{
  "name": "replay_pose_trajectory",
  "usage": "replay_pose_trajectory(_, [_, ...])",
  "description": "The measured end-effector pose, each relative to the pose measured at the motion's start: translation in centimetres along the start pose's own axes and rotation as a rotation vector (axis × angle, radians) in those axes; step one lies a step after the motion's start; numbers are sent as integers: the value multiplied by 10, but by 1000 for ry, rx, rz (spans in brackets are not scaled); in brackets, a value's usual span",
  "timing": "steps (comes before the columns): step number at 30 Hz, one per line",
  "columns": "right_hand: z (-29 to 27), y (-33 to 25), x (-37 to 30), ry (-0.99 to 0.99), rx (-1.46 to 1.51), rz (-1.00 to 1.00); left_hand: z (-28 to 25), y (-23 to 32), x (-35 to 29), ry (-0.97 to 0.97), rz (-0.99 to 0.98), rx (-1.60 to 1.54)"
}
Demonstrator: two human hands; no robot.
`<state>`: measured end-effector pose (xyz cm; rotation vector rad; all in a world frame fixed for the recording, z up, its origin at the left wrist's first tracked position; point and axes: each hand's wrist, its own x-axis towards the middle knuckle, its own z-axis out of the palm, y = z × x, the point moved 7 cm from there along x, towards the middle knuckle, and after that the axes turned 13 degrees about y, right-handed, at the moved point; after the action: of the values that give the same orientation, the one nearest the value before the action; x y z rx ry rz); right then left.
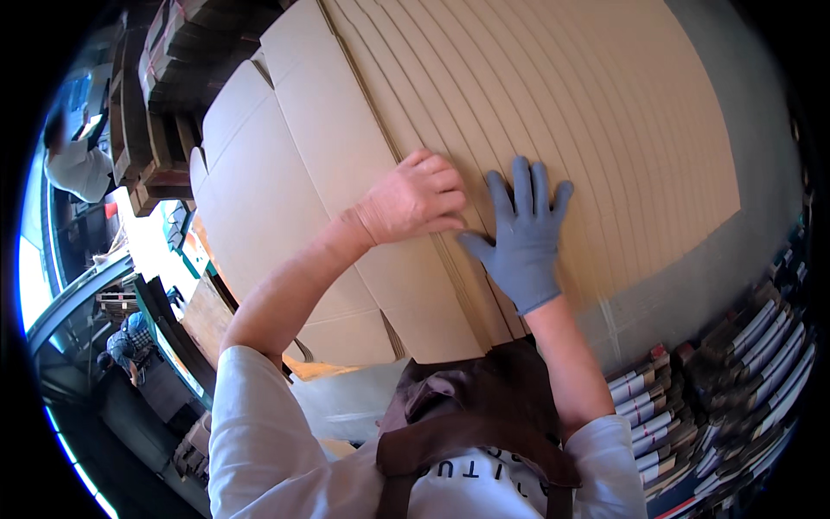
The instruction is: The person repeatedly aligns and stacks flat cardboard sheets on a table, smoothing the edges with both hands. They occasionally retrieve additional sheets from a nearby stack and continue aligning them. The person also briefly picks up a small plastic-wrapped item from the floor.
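A fanned row of flat brown cardboard sheets lies before me, their edges overlapping like steps. At its left is the broad face of a flattened carton with creases and slotted flaps. My left hand is bare and closed, its fingers curled over the cardboard near the leftmost sheet edges. Whatever its fingertips pinch, if anything, is hidden. Just to its right, my right hand wears a grey glove and rests open on the overlapping sheets, fingers spread and thumb pointing toward the left hand.
A grey surface borders the sheets at the right. Bundled stacks of flat cardboard stand at the lower right. Wooden pallets are at the upper left. One person in white and another bending over are farther off at the left.
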<state>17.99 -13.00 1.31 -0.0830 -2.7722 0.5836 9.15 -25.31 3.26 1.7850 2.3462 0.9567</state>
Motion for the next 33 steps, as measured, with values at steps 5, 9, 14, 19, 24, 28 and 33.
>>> replay_pose_trajectory(5, [1, 4, -2, 12, 3, 7, -15, 12, -17, -21, -19, -7])
replay_pose_trajectory(9, [-4, 3, 6, -27, 37, 48, -19, 5, -29, -60, -11, 11])
replay_pose_trajectory(14, [-7, -17, 0, 70, 87, -2, -18, 4, -25, -105, 2, -4])
replay_pose_trajectory(19, [1, -20, -3, 12, 116, 79, -17, 3, -26, -112, -8, -16])
replay_pose_trajectory(24, [1, -21, -1, 15, 116, 99, -19, 4, -26, -117, -7, -19])
replay_pose_trajectory(28, [1, -22, 0, 12, 115, 113, -20, 5, -25, -122, -11, -14])
replay_pose_trajectory(33, [8, -17, -6, -34, 119, 123, -20, 6, -29, -147, -21, 4])
